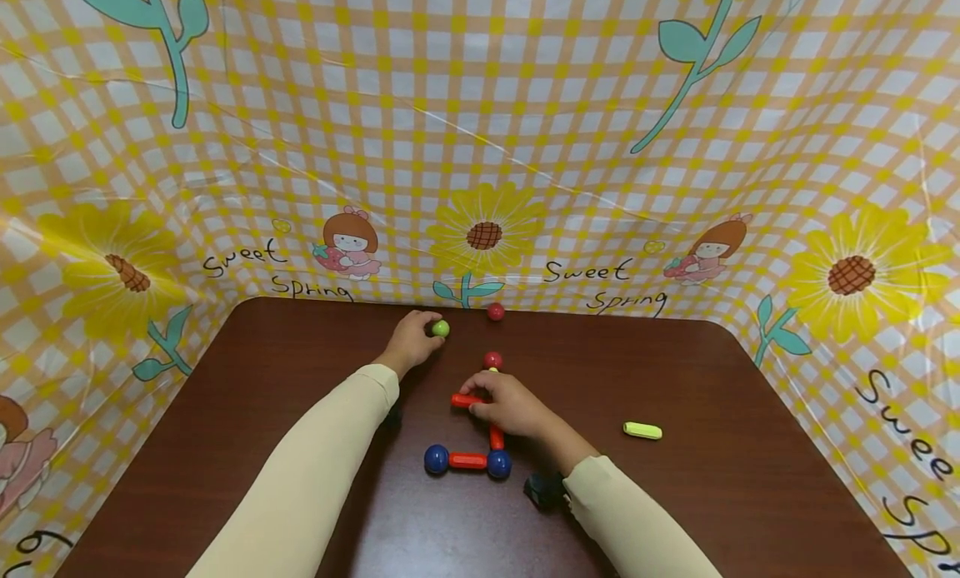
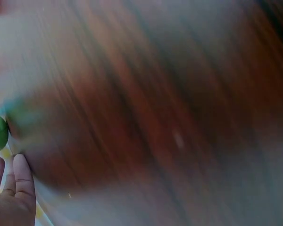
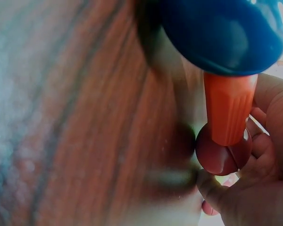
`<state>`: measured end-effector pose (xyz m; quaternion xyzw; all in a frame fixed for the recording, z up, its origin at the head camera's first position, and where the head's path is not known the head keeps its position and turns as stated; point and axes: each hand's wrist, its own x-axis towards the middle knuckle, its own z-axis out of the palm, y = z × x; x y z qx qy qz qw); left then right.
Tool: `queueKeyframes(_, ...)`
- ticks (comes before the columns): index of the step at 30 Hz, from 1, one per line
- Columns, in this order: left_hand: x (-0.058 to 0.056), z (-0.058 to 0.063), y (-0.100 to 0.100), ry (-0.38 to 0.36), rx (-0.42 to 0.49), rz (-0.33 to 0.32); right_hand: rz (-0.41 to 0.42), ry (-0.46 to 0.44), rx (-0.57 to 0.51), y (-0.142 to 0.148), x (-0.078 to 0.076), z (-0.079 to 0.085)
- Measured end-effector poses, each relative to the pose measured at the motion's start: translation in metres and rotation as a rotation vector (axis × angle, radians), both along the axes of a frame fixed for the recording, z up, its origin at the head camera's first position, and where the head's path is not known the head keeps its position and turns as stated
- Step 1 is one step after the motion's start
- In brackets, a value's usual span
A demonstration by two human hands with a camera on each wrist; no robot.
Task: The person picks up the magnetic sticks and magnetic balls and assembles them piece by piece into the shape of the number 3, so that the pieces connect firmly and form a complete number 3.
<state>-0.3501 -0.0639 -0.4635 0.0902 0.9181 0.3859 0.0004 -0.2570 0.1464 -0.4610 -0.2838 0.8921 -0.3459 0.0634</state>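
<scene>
"Where's the green ball [image 1: 441, 329]?"
"Well beyond the corner blue ball [image 1: 498, 464] and left of it, pinched between the thumb and index finger of the left hand [image 1: 408, 345]."
"And the right hand [image 1: 513, 405]?"
"Its fingers are clamped on a red rod [image 1: 462, 401], beyond the corner blue ball and slightly left. The hand hides that rod's other end, so I can't tell what it joins."
"What meets the corner blue ball?"
"A second rod [image 1: 468, 460], leading left to another blue ball [image 1: 437, 459], and a third rod [image 1: 497, 439] running away under the right hand."
"Farther out?"
"Two red balls, a nearer one [image 1: 492, 359] and a farther one [image 1: 495, 311], both straight beyond the corner blue ball, and a yellow-green rod [image 1: 642, 431] to its right on the table [image 1: 585, 361]."
</scene>
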Motion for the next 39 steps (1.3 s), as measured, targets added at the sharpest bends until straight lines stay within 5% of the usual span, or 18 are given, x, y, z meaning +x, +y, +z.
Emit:
queueKeyframes(17,0.006,0.0,0.002,-0.04,0.063,0.035,-0.001,-0.007,0.0,-0.001,0.001,0.001)
queueKeyframes(30,0.02,-0.004,-0.012,-0.011,0.055,-0.09,-0.004,-0.014,-0.001,0.0,0.003,0.004)
queueKeyframes(39,0.04,-0.003,-0.026,-0.047,0.019,-0.193,-0.007,-0.031,-0.014,0.0,0.003,0.003)
